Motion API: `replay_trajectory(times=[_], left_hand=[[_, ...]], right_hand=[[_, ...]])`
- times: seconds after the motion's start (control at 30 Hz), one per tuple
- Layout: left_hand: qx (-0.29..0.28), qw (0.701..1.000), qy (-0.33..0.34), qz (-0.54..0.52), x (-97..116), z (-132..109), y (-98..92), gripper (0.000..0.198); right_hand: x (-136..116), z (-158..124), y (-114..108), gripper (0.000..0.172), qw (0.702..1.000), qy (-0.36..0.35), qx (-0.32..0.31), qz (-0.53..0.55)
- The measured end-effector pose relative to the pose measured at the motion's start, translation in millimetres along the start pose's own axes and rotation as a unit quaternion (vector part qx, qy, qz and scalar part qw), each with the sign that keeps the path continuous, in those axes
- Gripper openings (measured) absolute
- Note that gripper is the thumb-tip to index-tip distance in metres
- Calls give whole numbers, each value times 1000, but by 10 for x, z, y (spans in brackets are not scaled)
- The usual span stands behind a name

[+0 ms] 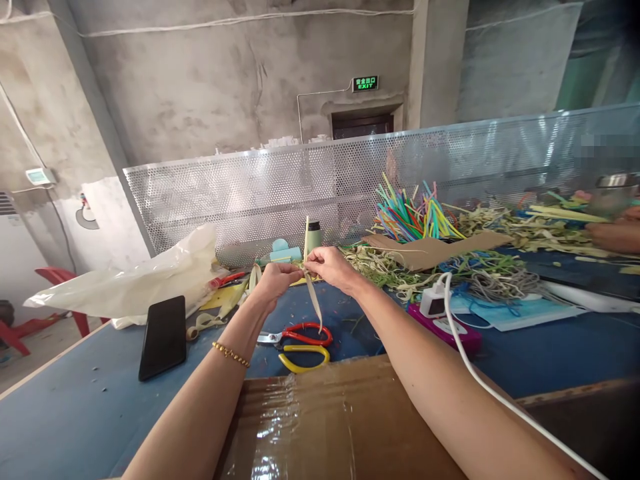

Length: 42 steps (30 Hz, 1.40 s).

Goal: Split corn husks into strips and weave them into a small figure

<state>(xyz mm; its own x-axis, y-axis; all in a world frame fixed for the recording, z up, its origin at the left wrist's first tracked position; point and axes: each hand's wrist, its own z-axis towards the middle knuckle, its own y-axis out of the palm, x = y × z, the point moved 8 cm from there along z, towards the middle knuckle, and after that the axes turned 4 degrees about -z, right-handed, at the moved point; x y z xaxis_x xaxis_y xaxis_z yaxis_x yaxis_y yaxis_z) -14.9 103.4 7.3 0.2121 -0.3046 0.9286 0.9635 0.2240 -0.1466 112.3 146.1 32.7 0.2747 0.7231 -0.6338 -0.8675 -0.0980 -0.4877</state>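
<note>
My left hand (277, 277) and my right hand (330, 263) meet at the centre of the head view, above the blue table. Both are closed in a pinch on a pale, leaf-like strip (314, 300). A narrow stiff length of it rises above the fingers, while a thin tail hangs below them. How the parts join between the fingertips is hidden. Under the tail lie scissors (306, 335) with one red and one yellow handle. Nearest my forearms is a taped cardboard box (320, 420).
A black phone (163, 339) lies left, by a pale plastic bag (125, 273). Behind my hands stands a green bottle (314, 237). To the right are colourful stems (417, 213), dried strips, a purple power strip (450, 327) with a white cable, and another person's hand (617, 230).
</note>
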Motion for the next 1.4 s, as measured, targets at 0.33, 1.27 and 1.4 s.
replay_trajectory(times=[0.33,1.27,1.4], left_hand=[[25,998,32,37,12,32,-61,20],[-64,997,42,13,-36,26,96,18],[-82,996,37,-11,-16,5,108,24]], right_hand=[[-31,-32,-6,14,992,-14,-50,-118],[-100,-37,-22,10,966,-13,-34,-254],[-129,-26,-10,9,962,-37,-15,-271]])
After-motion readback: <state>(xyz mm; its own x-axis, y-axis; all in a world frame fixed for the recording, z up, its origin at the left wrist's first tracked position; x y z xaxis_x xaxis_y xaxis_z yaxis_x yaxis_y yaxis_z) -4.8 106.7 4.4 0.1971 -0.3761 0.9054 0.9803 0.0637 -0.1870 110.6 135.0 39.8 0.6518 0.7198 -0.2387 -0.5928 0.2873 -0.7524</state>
